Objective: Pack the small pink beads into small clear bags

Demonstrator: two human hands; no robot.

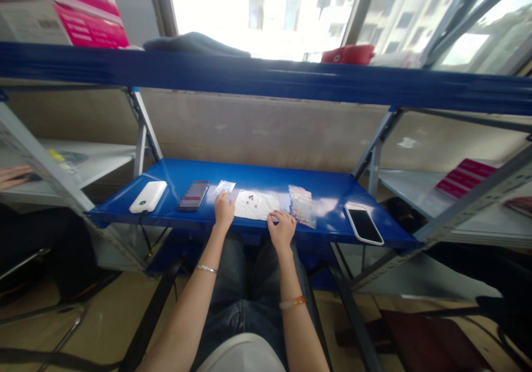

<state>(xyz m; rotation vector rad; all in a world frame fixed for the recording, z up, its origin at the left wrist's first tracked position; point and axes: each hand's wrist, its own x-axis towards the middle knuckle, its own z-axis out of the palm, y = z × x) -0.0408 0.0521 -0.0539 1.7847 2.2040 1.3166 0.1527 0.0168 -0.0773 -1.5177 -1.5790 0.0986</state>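
Observation:
My left hand is at the lower edge of a small clear plastic bag, its fingers closed against it. My right hand rests at the near right corner of a white tissue, fingers curled and thumb drawn in. Whatever those fingertips hold, if anything, is too small to make out. Several small dark reddish beads lie on the tissue between my hands. Just right of my right hand lies a larger clear bag with small reddish and pale contents.
All this is on a narrow blue shelf table. A white power bank with a cable and a dark flat object lie left; a white-edged phone lies right. A blue beam crosses above. Another person's hand shows far left.

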